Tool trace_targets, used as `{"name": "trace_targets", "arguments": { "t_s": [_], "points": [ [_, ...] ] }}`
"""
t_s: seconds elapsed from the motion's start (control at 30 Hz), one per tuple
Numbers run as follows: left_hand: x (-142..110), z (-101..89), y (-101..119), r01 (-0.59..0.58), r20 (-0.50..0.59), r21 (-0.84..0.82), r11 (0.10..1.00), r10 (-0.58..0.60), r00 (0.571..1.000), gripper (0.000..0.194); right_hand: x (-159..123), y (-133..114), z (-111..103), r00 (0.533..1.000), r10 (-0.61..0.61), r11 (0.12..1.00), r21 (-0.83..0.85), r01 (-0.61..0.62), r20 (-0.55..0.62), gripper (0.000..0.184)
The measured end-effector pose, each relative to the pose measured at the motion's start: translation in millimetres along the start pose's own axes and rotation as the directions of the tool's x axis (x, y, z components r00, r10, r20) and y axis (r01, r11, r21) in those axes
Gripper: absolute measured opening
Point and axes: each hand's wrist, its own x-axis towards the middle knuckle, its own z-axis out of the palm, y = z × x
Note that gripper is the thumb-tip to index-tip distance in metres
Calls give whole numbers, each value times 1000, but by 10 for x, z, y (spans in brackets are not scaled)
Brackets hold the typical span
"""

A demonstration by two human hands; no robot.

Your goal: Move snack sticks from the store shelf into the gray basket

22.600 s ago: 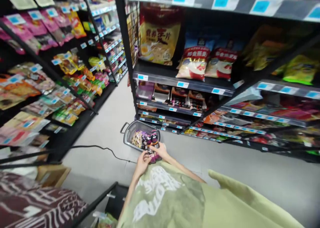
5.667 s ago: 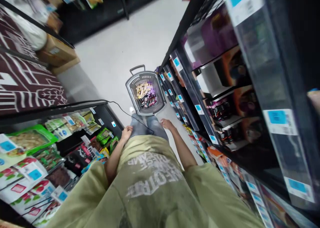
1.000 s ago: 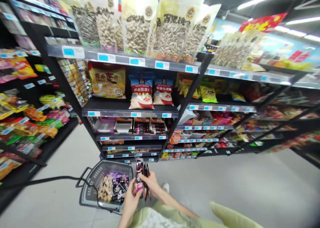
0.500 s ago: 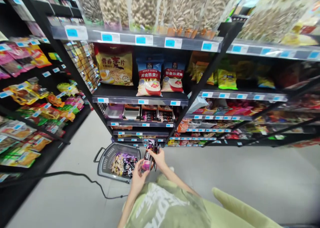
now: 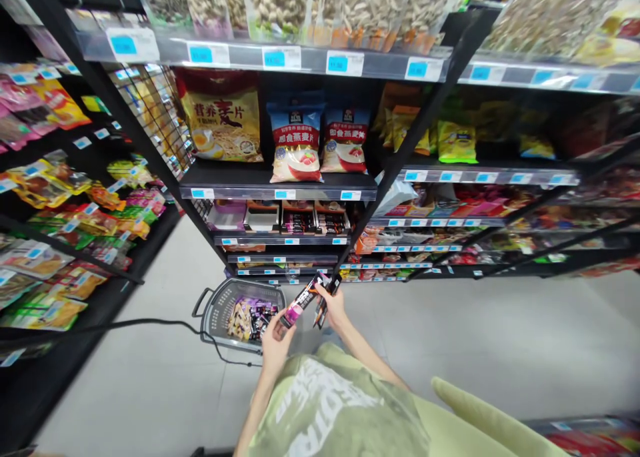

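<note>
My left hand (image 5: 278,335) grips the lower end of a slim black-and-purple snack packet (image 5: 303,299), which tilts up to the right. Its upper end meets my right hand (image 5: 332,303), whose fingers are closed on several dark packets (image 5: 320,315) of similar shape. The exact kind of snack is too small to read. Left of my hands, a grey shopping basket (image 5: 214,318) stands on the floor. Purple, black and cream packets (image 5: 249,317) lie loose inside it.
Ahead is a black shelf rack (image 5: 320,189) with oatmeal bags (image 5: 298,140) and open boxes (image 5: 299,221) of dark packets below. Another snack shelf (image 5: 75,237) runs along the left. A black cable (image 5: 150,321) crosses in front of the basket.
The front packet has turned from near upright to a slant, and my hands have moved apart. My right hand with its packets has shifted right. The view has shifted slightly.
</note>
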Motion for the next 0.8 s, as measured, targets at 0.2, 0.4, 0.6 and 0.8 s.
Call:
{"name": "trace_targets", "arguments": {
  "t_s": [0.2, 0.4, 0.6, 0.8],
  "points": [
    [-36, -61, 83, -56, -2, 14, 998, 57, 998, 54, 16, -163, -62, 938, 56, 998, -35, -47, 341, 36],
    [-109, -49, 45, 77, 101, 95, 993, -87, 991, 50, 90, -41, -9, 997, -34, 999, 18, 33, 76, 47],
    [-171, -15, 74, 143, 168, 171, 975, -171, 971, 52, 60, 3, -61, 1000, 5, 1000, 27, -5, -12, 56],
    [-169, -61, 1, 142, 175, 178, 974, -174, 969, 47, 13, -11, -87, 998, 34, 999, 23, -33, -44, 55]
  ]
}}
